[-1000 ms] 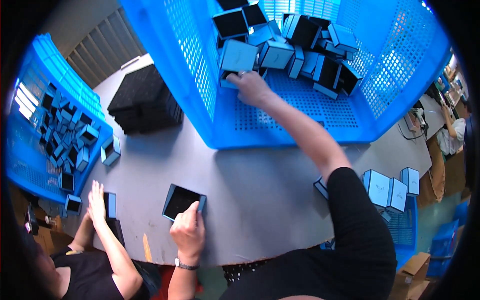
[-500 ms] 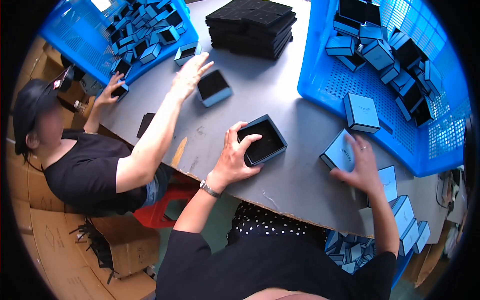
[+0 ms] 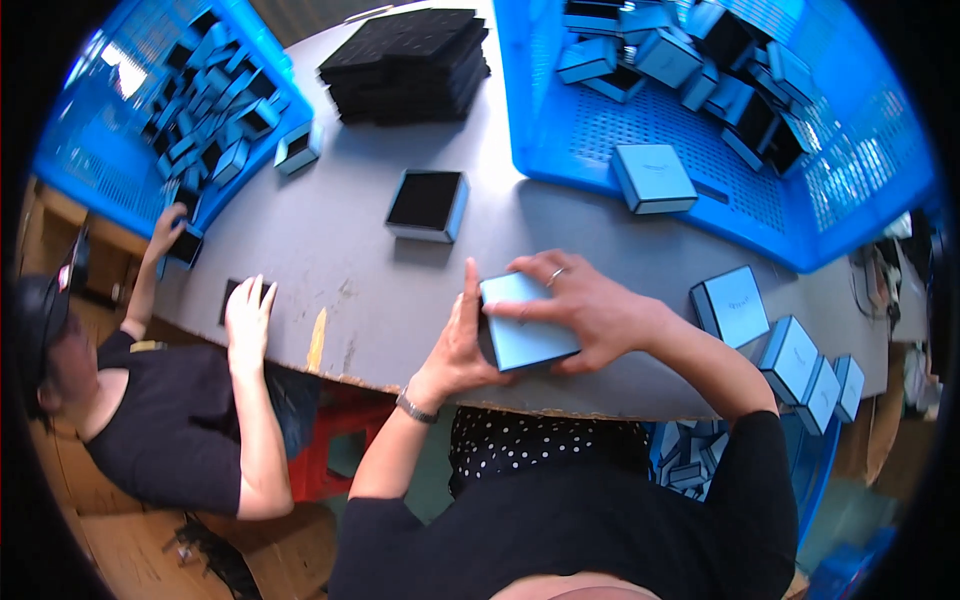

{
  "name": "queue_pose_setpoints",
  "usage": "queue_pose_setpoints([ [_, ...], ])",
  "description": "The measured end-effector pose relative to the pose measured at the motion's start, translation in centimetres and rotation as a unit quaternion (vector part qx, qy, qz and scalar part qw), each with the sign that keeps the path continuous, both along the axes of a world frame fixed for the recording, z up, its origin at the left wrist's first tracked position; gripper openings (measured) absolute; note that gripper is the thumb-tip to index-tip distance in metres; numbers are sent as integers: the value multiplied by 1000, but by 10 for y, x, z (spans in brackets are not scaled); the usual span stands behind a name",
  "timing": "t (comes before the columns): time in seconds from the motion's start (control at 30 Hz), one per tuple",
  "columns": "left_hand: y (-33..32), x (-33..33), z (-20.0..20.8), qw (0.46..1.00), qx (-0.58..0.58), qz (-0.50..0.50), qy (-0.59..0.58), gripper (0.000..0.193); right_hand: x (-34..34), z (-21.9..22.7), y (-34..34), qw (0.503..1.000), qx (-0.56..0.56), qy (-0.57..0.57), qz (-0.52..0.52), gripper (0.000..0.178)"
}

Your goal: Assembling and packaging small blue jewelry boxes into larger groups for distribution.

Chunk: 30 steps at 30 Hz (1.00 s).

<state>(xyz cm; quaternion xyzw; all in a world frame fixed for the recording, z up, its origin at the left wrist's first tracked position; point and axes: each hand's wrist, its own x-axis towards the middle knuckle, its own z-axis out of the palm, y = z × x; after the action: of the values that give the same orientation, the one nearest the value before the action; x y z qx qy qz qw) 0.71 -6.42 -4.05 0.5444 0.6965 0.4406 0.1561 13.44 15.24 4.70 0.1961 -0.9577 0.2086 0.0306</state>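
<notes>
At the near edge of the table, my right hand (image 3: 602, 308) spreads over the pale-blue lid (image 3: 528, 346) of a small gift box, fingers gripping its sides. My left hand (image 3: 458, 350) is against the left side of the same box, thumb low and fingers raised along the edge. The black-edged lid sits over the box base, most of which is hidden beneath it; I cannot tell whether it is fully down. Beyond my hands stands an open box base (image 3: 428, 205) with a black pad inside.
Closed blue boxes (image 3: 730, 305) stand along the right. Blue crates (image 3: 560, 150) of box parts are at back right and far left. A stack of black pads (image 3: 405, 65) lies at the back. To the left, a co-worker's hand (image 3: 250, 315) touches a black pad.
My right hand has brought the lid leftward from the right side of the table onto the box base at my left hand. The co-worker's nearer hand has drawn back to a black pad.
</notes>
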Motion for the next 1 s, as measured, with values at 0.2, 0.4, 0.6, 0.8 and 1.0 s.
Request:
queue_pose_setpoints([
  [0.2,1,6,14,998,-29,-2,48,147,19,-17,5,998,0,-25,-59,98],
  [0.4,-44,-65,16,952,-32,191,237,106,112,10,66,952,109,-75,-277,83],
  [0.6,37,-111,11,915,-62,336,213,104,50,16,131,917,256,32,-304,86],
  [0.8,33,-97,-2,978,23,173,116,116,-15,-12,190,922,159,-86,-343,98],
  [1.0,19,-35,9,997,1,19,-79,148,-32,2,52,994,28,14,-107,91],
])
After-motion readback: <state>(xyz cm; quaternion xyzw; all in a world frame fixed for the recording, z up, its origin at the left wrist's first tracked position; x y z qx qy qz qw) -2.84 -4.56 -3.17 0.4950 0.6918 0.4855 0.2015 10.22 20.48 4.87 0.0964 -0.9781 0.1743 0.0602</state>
